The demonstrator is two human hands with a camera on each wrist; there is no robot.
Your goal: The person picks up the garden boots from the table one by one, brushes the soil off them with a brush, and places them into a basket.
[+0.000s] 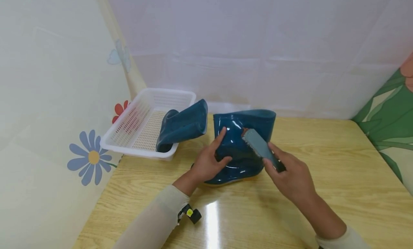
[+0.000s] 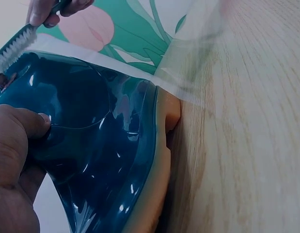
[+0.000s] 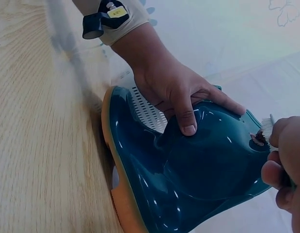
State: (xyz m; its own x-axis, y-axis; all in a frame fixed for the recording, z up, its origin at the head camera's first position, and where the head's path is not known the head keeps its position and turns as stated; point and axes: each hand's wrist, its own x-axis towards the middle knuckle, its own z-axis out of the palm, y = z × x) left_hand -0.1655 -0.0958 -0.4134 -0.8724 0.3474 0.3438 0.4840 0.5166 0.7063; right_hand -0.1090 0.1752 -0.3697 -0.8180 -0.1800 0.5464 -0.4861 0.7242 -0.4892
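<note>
A glossy dark teal rain boot [image 1: 237, 170] with a tan sole stands upright on the table, its toe to the left in the head view. My left hand [image 1: 208, 163] grips its shaft from the left, thumb on the near face and some fingers hidden behind. In my right hand [image 1: 292, 175] is a scrub brush [image 1: 258, 141] with a grey-green back and white bristles [image 2: 16, 51], pinched by the handle. Its bristles meet the upper shaft at a brown smear [image 3: 257, 140]. Part of the boot's heel side is behind the brush and right hand.
Left of the boot, a white perforated plastic basket [image 1: 120, 148] sits on the wood-grain table [image 1: 322, 152]. A second teal boot [image 1: 184, 123] lies in it, its shaft leaning out over the right rim. A pale curtain [image 1: 242, 62] hangs behind the table.
</note>
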